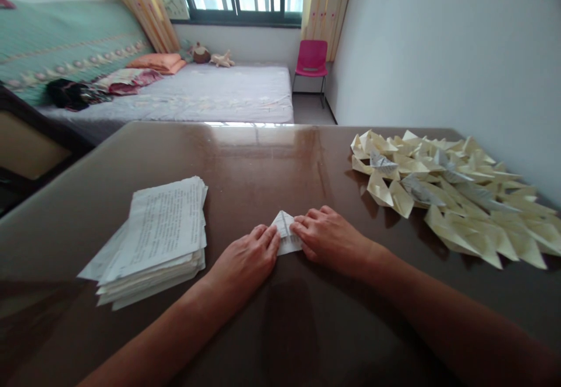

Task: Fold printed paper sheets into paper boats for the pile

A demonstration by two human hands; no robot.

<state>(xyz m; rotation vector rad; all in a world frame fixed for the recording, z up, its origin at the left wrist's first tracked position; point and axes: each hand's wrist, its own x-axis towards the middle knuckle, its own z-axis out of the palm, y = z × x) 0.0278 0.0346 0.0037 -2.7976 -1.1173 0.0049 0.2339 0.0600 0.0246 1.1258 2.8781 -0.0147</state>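
A small printed sheet of paper (pixel 288 245), folded to a peak at its far end, lies on the brown table in front of me. My left hand (pixel 250 254) holds its left side, fingers close together and pressed down on it. On the other side, my right hand (pixel 332 237) grips the paper's right edge with curled fingers. Both hands partly cover the folded paper. To the left is a stack of printed paper sheets (pixel 164 223). Over on the right sits a pile of folded paper boats (pixel 438 176), mostly cream, a few with print.
The glossy brown table (pixel 263 165) reaches toward a bed (pixel 228 89) with pillows and stuffed toys. A pink chair (pixel 312 59) stands by the far wall. At the left edge is a dark-framed chair back (pixel 33 141). A white wall borders the right side.
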